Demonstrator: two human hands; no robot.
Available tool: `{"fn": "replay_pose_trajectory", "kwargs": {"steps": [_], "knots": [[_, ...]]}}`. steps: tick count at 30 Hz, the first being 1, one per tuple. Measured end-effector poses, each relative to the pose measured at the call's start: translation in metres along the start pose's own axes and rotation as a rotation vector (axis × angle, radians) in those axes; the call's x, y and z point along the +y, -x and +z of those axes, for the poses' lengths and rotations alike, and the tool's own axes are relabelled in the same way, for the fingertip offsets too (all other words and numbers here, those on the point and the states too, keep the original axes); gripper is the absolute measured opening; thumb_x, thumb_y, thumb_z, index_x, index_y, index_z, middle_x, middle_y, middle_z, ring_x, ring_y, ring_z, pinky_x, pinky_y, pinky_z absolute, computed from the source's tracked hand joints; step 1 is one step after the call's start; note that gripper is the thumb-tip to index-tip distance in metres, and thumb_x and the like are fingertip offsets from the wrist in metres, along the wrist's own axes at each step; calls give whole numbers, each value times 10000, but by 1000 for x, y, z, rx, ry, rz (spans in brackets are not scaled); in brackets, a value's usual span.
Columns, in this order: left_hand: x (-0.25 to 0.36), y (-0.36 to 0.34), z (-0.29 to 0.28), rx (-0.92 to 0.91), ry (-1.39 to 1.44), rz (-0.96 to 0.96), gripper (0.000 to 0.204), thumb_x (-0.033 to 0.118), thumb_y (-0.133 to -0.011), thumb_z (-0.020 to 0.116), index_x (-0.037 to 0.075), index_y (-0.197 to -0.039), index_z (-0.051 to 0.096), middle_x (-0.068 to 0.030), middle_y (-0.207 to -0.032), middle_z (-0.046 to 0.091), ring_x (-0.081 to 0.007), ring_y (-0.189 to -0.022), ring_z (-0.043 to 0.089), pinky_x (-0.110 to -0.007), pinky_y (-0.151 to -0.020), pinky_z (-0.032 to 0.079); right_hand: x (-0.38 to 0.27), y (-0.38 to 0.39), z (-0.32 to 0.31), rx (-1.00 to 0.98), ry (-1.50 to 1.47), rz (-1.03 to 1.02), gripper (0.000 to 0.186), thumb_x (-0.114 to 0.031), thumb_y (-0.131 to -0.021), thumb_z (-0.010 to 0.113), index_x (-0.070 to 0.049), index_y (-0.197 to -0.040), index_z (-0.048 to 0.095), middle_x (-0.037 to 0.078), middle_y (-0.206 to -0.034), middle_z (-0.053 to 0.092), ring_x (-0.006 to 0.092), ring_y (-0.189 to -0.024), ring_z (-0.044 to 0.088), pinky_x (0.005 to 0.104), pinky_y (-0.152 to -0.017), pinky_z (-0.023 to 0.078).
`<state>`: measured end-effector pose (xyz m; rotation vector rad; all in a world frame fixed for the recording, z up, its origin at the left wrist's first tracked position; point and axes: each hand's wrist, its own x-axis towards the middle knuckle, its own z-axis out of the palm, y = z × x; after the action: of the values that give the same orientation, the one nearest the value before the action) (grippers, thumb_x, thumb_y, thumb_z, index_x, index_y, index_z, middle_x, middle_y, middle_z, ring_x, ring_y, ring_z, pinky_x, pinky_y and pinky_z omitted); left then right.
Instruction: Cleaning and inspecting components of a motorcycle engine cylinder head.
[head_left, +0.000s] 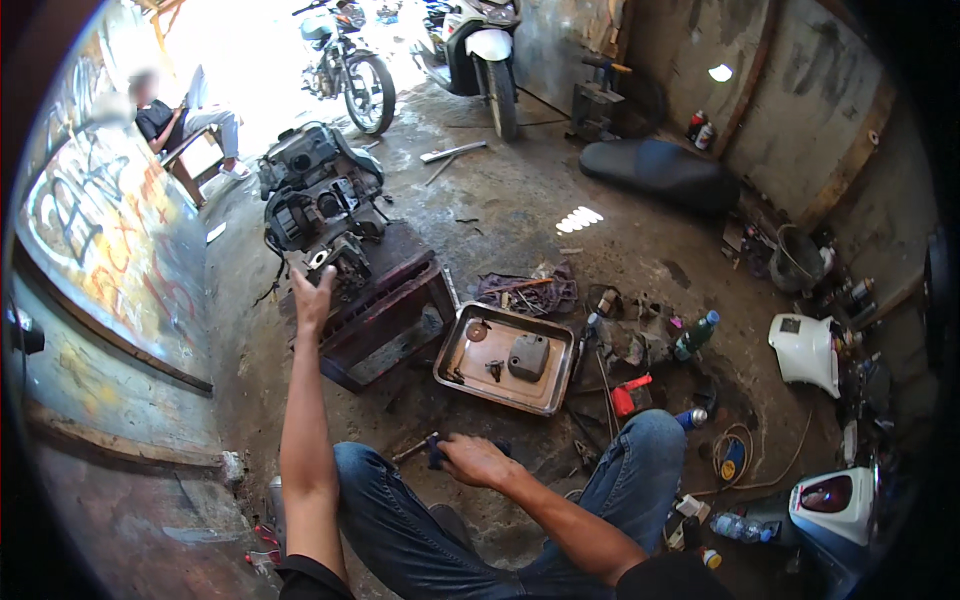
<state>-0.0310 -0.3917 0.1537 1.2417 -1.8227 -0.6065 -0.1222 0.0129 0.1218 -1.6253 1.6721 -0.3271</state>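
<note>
My left hand [313, 300] reaches out to the front left with its thumb and fingers apart. It is beside the metal engine part [350, 262] at the near end of a motorcycle engine [315, 190], and whether it touches the part I cannot tell. Between my knees, my right hand [474, 461] is closed around a tool with a thin metal shaft [412, 448] and something dark blue at the grip. Just ahead lies a metal tray [515, 318] with a grey cover [528, 357], a round disc [478, 331] and small dark parts in it.
A dark wooden box [400, 335] stands left of the tray. Right of it are a green bottle [697, 335], a red container [631, 395] and a blue can [691, 418]. A black seat [658, 172] lies farther off. Two motorbikes and a seated person [180, 125] are at the back.
</note>
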Motion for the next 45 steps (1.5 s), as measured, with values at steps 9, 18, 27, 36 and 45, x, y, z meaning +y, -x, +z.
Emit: {"fn": "replay_pose_trajectory", "kwargs": {"steps": [9,18,27,36,45], "knots": [[147,209,-18,-764,18,-299,667,557,-1061,435,-41,-1321,575,-167,-1241,654,-239,-1137,589,-374,-1021,443,-30,-3,-37,1022,-615,-166,380,-105,-1008,517,68,-1347,517,295,-1267,563,506,-1145,565,478,-983,472],[104,264,-39,-429,1115,-984,476,476,-1082,456,49,-1125,662,-45,-1024,680,-167,-926,647,-332,-897,513,-68,-11,-12,779,-736,-219,326,-86,-1011,513,65,-1298,544,312,-1107,650,513,-1083,605,480,-911,502],[123,205,-86,331,1165,-789,462,488,-1037,489,81,-1192,646,-39,-1150,683,-236,-995,692,-375,-939,545,17,-75,-10,845,-688,190,277,-168,-966,611,-70,-1204,711,224,-1057,729,309,-919,744,428,-792,585],[141,210,-79,139,1413,-816,419,484,-1039,489,108,-1117,656,-35,-1106,683,-227,-951,700,-385,-872,580,202,-191,54,730,-50,428,206,-252,-893,712,-99,-1003,794,197,-1052,721,404,-976,694,486,-871,553],[128,216,-67,21,1321,-832,401,429,-1062,443,102,-1126,665,-29,-999,712,-188,-880,699,-362,-809,578,207,-232,62,550,226,421,149,-174,-850,701,-132,-970,780,199,-1016,690,411,-962,704,500,-828,568]]}}
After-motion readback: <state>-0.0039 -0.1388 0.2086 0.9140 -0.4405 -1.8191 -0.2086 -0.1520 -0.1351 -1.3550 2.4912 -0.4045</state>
